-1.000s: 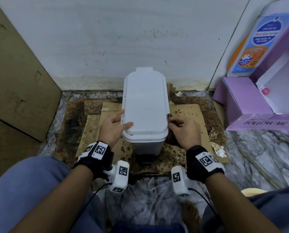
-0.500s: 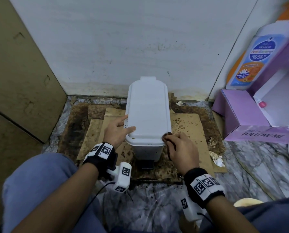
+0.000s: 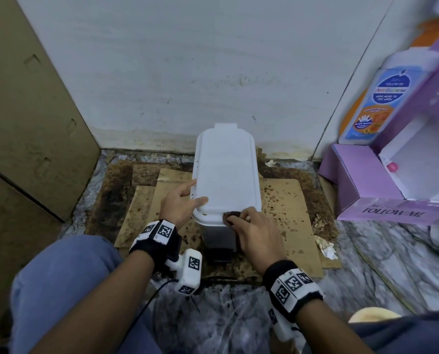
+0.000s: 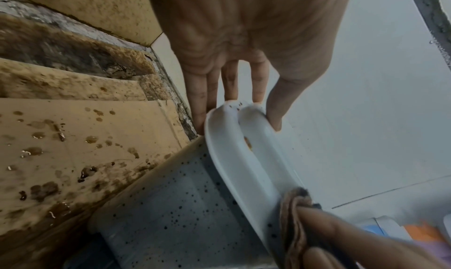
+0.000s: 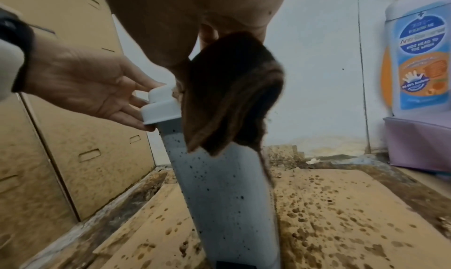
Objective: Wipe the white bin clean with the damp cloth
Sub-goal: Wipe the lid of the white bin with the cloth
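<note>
The white bin (image 3: 226,172) stands on the floor against the wall with its lid down. Its grey body (image 5: 224,196) is speckled with dark spots. My left hand (image 3: 187,198) rests at the lid's near left corner, thumb on top and straight fingers (image 4: 202,99) along the rim. My right hand (image 3: 241,218) grips the brown damp cloth (image 3: 232,215) and presses it against the lid's front rim. In the right wrist view the cloth (image 5: 231,91) hangs down over the bin's upper front. A brown smear (image 4: 247,143) sits in the lid's rim groove.
Stained, wet cardboard sheets (image 3: 290,213) lie under and around the bin. Brown cardboard boxes (image 3: 21,123) line the left side. A purple box (image 3: 366,190) with a printed bottle panel (image 3: 382,98) stands at the right. The bin's black pedal (image 3: 222,255) faces me.
My right hand has carried the cloth from the lid's right side round to its front rim, leftward. The left hand has stayed at the lid's corner.
</note>
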Demonstrator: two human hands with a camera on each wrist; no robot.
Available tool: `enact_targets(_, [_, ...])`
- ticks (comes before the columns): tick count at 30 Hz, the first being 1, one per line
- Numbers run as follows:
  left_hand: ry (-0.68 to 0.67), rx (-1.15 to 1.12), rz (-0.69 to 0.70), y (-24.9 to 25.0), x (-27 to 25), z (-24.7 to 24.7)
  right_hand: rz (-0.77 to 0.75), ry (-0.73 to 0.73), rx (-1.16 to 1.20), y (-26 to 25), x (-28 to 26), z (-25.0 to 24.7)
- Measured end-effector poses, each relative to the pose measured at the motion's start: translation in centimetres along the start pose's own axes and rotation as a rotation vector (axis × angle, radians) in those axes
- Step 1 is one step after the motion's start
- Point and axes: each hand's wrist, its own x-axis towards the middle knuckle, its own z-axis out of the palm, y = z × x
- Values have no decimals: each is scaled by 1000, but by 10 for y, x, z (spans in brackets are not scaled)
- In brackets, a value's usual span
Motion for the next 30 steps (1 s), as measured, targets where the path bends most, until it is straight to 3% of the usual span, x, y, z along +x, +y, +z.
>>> enact_targets(6, [-11, 2, 5, -2, 2, 2, 86, 59, 68, 47, -6, -15])
enact_targets(12, [-16, -43, -32, -10, 10, 1, 85, 17, 262, 48, 2, -20])
enact_targets(15, [-19, -35, -24, -6, 7, 2, 47, -51, 257, 40, 1, -19])
enact_targets(19, [-14, -30, -4, -4, 2, 4, -65, -39, 198, 1, 6, -7])
enact_targets(24, [-66, -69, -26, -4, -2, -2, -19, -137, 250, -26, 23, -7])
enact_targets(27, [-101, -125, -30, -1, -3, -4, 33, -4, 322, -12, 37, -36])
enact_targets(30, [-93, -188, -64, 0, -2, -8, 28, 72, 247, 12, 65, -57])
